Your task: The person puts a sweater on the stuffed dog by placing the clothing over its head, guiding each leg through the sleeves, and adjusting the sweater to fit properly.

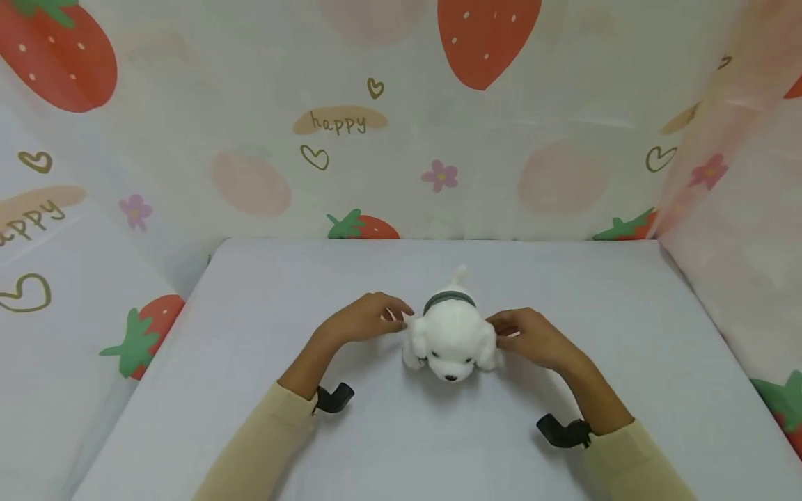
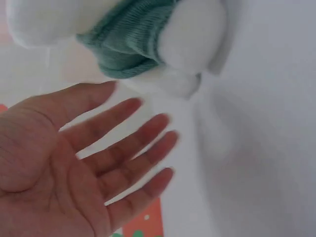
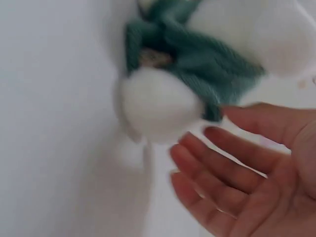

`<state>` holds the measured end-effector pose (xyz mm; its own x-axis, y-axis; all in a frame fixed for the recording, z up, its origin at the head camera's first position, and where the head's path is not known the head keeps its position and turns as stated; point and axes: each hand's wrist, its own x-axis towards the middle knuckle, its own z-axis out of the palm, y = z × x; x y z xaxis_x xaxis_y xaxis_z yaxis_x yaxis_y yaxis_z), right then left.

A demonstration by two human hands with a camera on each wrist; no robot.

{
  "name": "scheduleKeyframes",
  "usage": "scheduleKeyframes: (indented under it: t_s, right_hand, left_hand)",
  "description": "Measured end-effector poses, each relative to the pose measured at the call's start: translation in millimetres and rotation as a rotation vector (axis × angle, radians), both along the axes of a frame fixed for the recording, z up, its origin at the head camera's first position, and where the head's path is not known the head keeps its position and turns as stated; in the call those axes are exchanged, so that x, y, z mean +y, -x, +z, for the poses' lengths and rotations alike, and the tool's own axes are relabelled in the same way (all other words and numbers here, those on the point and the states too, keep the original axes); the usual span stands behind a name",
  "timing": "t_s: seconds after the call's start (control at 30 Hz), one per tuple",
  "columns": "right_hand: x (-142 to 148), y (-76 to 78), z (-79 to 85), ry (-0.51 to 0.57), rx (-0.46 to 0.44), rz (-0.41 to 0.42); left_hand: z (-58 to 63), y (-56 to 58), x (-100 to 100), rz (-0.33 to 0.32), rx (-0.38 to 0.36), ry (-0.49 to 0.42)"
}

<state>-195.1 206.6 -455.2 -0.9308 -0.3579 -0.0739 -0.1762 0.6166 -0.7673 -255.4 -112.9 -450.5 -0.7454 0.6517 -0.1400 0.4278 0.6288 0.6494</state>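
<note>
A white plush toy dog (image 1: 451,341) with floppy ears stands on the table facing me, its tail up at the back. It wears a green knitted garment (image 2: 131,39), which shows as a dark band behind its head in the head view. My left hand (image 1: 370,318) is beside the dog's left-hand side in the picture, fingers spread and relaxed, holding nothing. On the other side my right hand (image 1: 529,335) is close against the dog. In the right wrist view its thumb tip is right at the edge of the green garment (image 3: 212,64), and the other fingers are loosely bent below.
The white table (image 1: 388,445) reaches back to a cloth backdrop (image 1: 476,139) printed with strawberries, hearts and flowers. Similar cloth hangs along both sides. A black wrist camera (image 1: 335,398) sits at my left cuff, another black camera (image 1: 564,431) at my right.
</note>
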Motion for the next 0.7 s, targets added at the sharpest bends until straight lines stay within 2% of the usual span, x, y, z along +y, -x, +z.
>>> scheduleKeyframes:
  t_s: [0.1,0.17,0.27,0.33,0.4,0.53,0.6,0.7]
  right_hand:
    - [5.2,11.2,1.7,0.017,0.043,-0.087]
    - [0.5,18.8,-1.5,0.028,0.065,-0.125]
    - [-11.0,28.2,-7.7,0.028,0.079,-0.104]
    - [-18.2,32.7,-12.2,0.018,0.091,-0.083]
    - [-23.3,35.9,-16.5,-0.004,0.125,-0.073]
    - [-27.7,39.6,-23.7,-0.061,0.227,-0.113]
    - [-27.0,40.1,-25.9,-0.081,0.259,-0.141]
    - [-23.0,40.2,-26.1,-0.088,0.259,-0.168]
  left_hand:
    - [-5.5,14.1,1.3,0.047,-0.007,-0.104]
    - [-11.5,20.1,6.5,0.048,-0.033,-0.147]
    - [-20.9,26.4,17.4,0.009,-0.087,-0.172]
    - [-25.7,29.4,25.0,-0.009,-0.092,-0.158]
    - [-29.0,31.7,32.1,-0.014,-0.056,-0.13]
    - [-30.2,33.1,40.8,0.029,0.031,-0.097]
    - [-29.7,32.5,42.4,0.043,0.048,-0.096]
    - [-30.5,32.1,42.2,0.062,0.047,-0.11]
